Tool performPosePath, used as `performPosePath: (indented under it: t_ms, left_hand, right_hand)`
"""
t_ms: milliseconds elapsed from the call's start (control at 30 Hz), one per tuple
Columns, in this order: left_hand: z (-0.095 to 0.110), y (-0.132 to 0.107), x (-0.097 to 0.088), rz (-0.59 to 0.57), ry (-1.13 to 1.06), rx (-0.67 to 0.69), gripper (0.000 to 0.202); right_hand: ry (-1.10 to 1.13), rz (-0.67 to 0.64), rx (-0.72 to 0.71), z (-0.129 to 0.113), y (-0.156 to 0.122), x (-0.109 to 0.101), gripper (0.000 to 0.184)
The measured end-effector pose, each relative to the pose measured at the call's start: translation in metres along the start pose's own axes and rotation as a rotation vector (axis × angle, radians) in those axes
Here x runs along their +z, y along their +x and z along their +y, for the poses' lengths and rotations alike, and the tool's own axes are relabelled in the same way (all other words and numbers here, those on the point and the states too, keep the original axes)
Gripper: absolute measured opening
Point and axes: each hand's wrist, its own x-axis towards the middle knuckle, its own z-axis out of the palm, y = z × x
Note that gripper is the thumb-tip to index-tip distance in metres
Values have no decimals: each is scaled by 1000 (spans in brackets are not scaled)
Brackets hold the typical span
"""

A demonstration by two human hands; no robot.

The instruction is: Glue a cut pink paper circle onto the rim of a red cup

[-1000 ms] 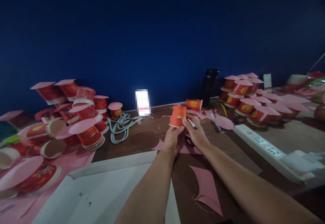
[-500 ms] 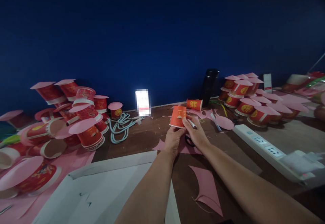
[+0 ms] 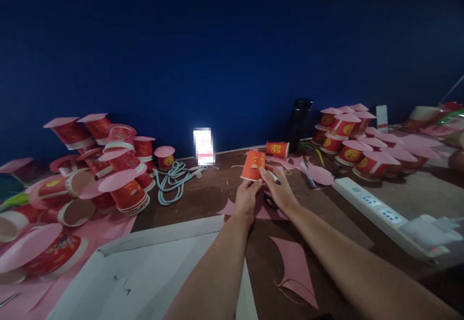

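Observation:
My left hand (image 3: pixel 246 199) is closed round an upside-down red paper cup (image 3: pixel 253 165), held just above the brown table (image 3: pixel 203 196). My right hand (image 3: pixel 280 193) grips a white marker pen (image 3: pixel 274 177) with its tip against the cup's side. Black scissors (image 3: pixel 268 200) lie under my hands on a pink paper scrap (image 3: pixel 228 208). Another red cup (image 3: pixel 278 149) lies on its side just behind.
Red cups topped with pink paper discs are piled at the left (image 3: pixel 119 165) and stand in rows at the right (image 3: pixel 351 141). A coiled cable (image 3: pixel 173 177), a black flask (image 3: pixel 299 124), a white power strip (image 3: pixel 373 209), a white board (image 3: pixel 152 271) and a pink offcut (image 3: pixel 295 269) surround me.
The cup and both hands have shifted very slightly up and left; the pen stays against the cup. Nothing else moved.

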Motion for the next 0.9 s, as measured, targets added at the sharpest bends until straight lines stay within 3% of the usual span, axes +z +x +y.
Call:
performPosePath:
  t_ms: [100,367,467,700,800,900]
  left_hand:
    - [2,0,1,-35,-75,24,29]
    - [17,2,0,210,-366,-85,13]
    - [17,1,1,183,-371,-114,15]
    - [7,-4,7,-42,-228,-111,26]
    - [8,-4,7,-27,-224,-151,28]
    - [13,-1,3,95,-299,-175,18]
  right_hand:
    - [-56,26,-68,2,0,2,44]
    - [31,19,-50,4,1,2,48]
    - [49,12,-48,3,2,1,49]
    - [-81,69,-111,2,2,-1,48]
    - [-169,94,-192,4,5,-3,45]
    - [-132,106,-184,11,9,-4,46]
